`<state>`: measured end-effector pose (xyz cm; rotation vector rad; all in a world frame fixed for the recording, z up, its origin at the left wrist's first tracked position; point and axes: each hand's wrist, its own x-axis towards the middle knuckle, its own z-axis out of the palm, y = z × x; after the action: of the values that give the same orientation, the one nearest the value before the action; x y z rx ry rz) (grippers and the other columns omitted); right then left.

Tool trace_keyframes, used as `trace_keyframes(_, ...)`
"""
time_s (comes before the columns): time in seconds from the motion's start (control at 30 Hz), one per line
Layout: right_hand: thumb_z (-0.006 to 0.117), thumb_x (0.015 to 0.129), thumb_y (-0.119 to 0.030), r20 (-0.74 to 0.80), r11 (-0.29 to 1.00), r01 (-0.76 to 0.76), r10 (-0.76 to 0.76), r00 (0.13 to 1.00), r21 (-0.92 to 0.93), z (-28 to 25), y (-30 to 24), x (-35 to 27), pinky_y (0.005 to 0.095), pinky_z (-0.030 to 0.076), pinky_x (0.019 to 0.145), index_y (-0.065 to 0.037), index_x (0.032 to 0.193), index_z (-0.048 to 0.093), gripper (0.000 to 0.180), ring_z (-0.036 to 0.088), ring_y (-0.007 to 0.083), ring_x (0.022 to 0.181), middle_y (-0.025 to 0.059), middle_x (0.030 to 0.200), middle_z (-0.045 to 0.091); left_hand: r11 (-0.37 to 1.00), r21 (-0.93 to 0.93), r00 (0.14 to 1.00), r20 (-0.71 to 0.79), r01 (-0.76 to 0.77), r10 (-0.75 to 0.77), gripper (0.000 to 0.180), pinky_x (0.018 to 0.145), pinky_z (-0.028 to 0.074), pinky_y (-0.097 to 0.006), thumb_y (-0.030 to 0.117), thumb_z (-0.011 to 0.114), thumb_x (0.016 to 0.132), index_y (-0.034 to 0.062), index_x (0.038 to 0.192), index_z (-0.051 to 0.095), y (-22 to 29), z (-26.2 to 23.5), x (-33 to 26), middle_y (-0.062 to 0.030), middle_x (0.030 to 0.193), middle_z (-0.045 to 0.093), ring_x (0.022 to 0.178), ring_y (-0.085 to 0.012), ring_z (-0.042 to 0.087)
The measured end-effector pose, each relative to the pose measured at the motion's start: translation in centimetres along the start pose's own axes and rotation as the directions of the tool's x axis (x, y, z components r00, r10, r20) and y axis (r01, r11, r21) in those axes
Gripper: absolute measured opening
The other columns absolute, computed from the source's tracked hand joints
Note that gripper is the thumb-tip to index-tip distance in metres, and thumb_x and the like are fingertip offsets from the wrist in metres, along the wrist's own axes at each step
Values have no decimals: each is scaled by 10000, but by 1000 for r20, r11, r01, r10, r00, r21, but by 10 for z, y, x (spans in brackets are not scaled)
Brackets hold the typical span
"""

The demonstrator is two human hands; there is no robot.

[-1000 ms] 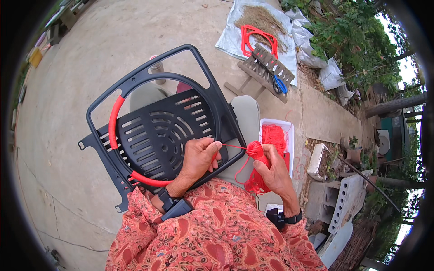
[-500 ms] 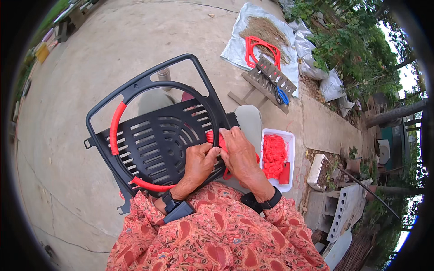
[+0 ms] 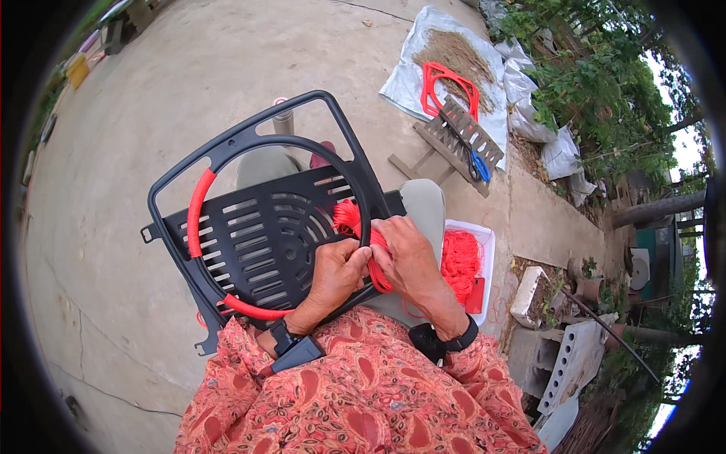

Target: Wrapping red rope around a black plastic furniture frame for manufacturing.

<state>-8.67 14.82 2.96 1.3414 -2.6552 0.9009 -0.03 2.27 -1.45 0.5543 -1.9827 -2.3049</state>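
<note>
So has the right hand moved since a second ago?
Yes. The right hand has moved left, away from the white tray, onto the black frame, beside the left hand on the red cord.

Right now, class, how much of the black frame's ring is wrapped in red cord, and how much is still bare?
Done: red wrapping covers the ring's left side and bottom. In hand: both hands, left hand and right hand, hold a bundle of red cord at the ring's lower right. Left: the ring's top and right arc is bare black; more cord lies in the white tray.
</note>
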Motion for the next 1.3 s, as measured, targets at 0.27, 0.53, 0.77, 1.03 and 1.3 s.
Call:
trace_keyframes(0.27, 669, 808, -136, 40, 995, 78, -75, 996, -64, -11, -15, 37, 412, 482, 672, -27, 993, 620, 220, 621, 297, 801, 122, 837, 631, 965, 186, 978, -70, -183, 199, 261, 437, 429, -324, 137, 605, 872, -41, 682, 588, -19, 7, 5, -120, 512, 567, 425, -172, 579)
trace_keyframes(0.53, 695, 724, -198, 317, 884, 119, 34, 948, -453, 27, -6, 56, 408, 485, 533, -47, 791, 632, 176, 668, 313, 621, 118, 635, 650, 958, 241, 981, -71, -157, 179, 220, 523, 465, -400, 147, 598, 847, -51, 759, 639, -28, 6, 7, -219, 602, 592, 546, -337, 632)
trace_keyframes(0.77, 653, 774, -173, 128, 995, -41, 29, 991, 95, 14, -11, 86, 428, 490, 589, -67, 901, 653, 165, 618, 341, 631, 139, 666, 603, 924, 339, 978, -46, -175, 202, 182, 528, 464, -423, 127, 617, 825, -30, 737, 644, -22, 4, 5, -227, 607, 587, 566, -362, 628)
trace_keyframes(1.03, 787, 680, -213, 222, 978, 128, -90, 971, -162, 35, -31, 79, 389, 509, 770, -28, 1010, 600, 422, 559, 294, 992, 118, 1011, 523, 954, 204, 968, -74, -221, 241, 152, 415, 455, -269, 41, 565, 871, -53, 796, 658, -27, 5, 5, -54, 578, 607, 471, -115, 585)
trace_keyframes(1.3, 586, 914, -290, 298, 212, -338, 199, 934, 917, -14, -21, 87, 333, 510, 733, -35, 1032, 541, 285, 624, 209, 733, 92, 847, 625, 995, 99, 1000, -12, -21, 22, 244, 387, 423, -258, 117, 597, 891, -10, 682, 596, -8, 3, 3, -51, 558, 582, 425, -97, 551)
